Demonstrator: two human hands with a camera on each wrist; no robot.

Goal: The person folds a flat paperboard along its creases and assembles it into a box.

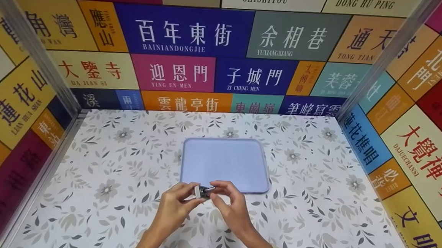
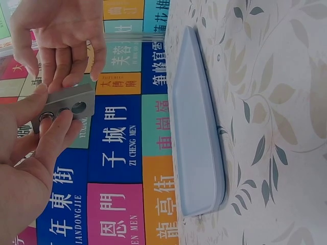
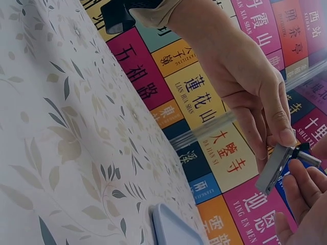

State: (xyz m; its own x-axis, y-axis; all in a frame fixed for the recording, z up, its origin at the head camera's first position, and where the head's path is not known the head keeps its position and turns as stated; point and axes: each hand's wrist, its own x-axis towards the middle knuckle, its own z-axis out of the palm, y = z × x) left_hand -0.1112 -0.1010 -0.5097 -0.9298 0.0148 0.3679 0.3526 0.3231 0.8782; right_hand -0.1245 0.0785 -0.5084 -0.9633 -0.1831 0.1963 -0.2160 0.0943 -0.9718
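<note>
My left hand (image 1: 176,201) grips a small grey metal block (image 2: 82,97) with round holes in its face, its thumb on one side and fingers on the other. From the block's other side a threaded bolt (image 3: 309,159) sticks out, beside a black part (image 3: 301,150). My right hand (image 1: 232,208) pinches the bolt between thumb and fingers. Both hands are raised over the front edge of a pale blue tray (image 1: 224,162), which lies flat on the table with nothing on it.
The table (image 1: 299,221) has a white cover printed with leaves and flowers. Panels with coloured place-name signs (image 1: 184,31) stand behind it and on both sides, with clear strips (image 1: 378,68) at the corners.
</note>
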